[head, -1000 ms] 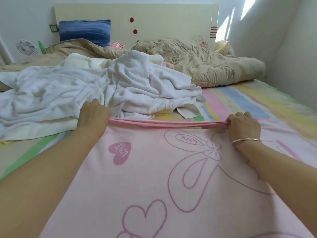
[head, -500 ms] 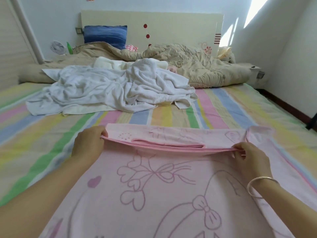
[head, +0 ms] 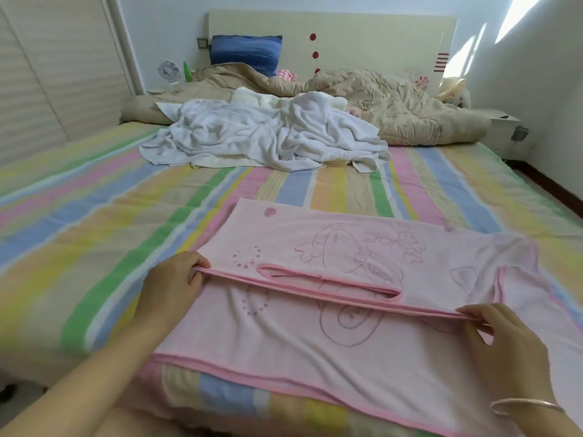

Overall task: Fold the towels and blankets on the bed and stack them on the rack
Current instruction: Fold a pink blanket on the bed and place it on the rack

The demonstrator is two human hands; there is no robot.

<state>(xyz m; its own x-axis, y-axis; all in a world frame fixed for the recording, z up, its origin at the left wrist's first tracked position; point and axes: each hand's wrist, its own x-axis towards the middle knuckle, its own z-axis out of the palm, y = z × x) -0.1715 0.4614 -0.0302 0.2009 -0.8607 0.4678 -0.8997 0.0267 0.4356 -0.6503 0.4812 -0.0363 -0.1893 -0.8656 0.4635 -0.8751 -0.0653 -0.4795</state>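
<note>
Compared with half a second ago, the hands are drawing the doubled hem of the pink towel (head: 315, 339) nearer to the near edge of the bed (head: 94, 247), so more folded cloth is lying beyond them. The left hand (head: 172, 285) is pinching the hem at its left end. The right hand (head: 504, 342), wearing a bracelet (head: 523, 406), is pinching the right end. The two are staying well apart. The white towels (head: 268, 137) are staying heaped farther up, touching the beige quilt (head: 394, 102).
</note>
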